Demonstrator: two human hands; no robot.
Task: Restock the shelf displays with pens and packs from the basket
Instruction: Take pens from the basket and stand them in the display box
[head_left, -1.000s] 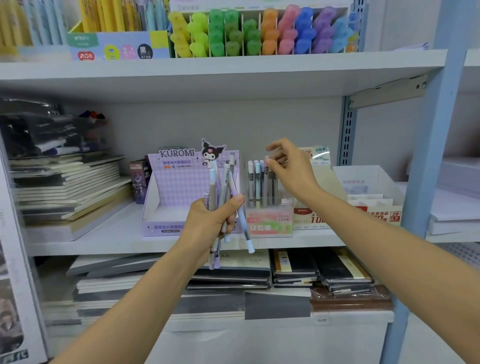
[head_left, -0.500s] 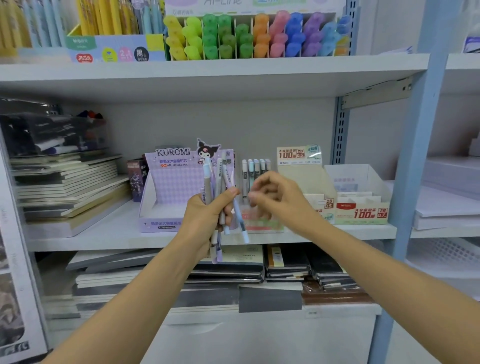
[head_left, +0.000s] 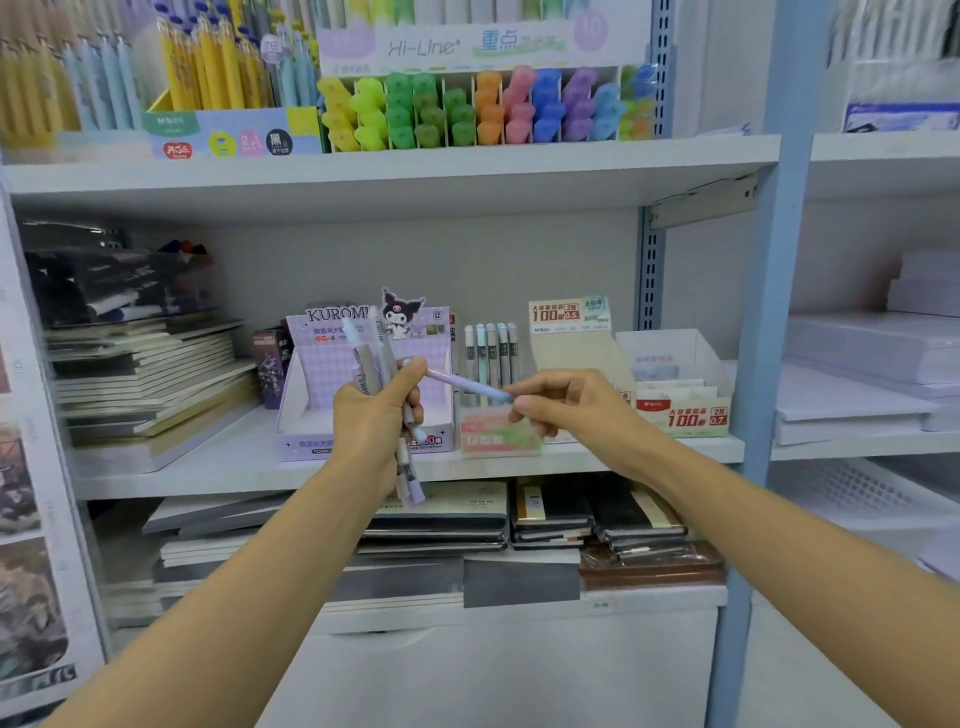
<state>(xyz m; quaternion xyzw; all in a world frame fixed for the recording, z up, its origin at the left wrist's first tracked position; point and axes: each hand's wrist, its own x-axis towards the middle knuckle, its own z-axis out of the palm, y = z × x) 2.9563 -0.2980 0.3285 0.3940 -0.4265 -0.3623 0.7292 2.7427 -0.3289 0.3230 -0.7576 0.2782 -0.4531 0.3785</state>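
Head view: left fingers (head_left: 402, 382) grip pens (head_left: 366, 364) (blurred); right fingers (head_left: 532, 406) pinch purple pen (head_left: 462, 385).

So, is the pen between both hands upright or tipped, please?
Tipped, nearly level: the lilac pen runs from the bundle in the left hand to the right hand.

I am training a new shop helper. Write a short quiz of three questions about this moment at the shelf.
1. True or false: the left hand holds a bunch of pens.
2. What does the right hand pinch? A) a notebook B) one purple pen C) an eraser
3. Fill in: the highlighters stand on the shelf ____ the hands.

Key: 1 true; 2 B; 3 above.
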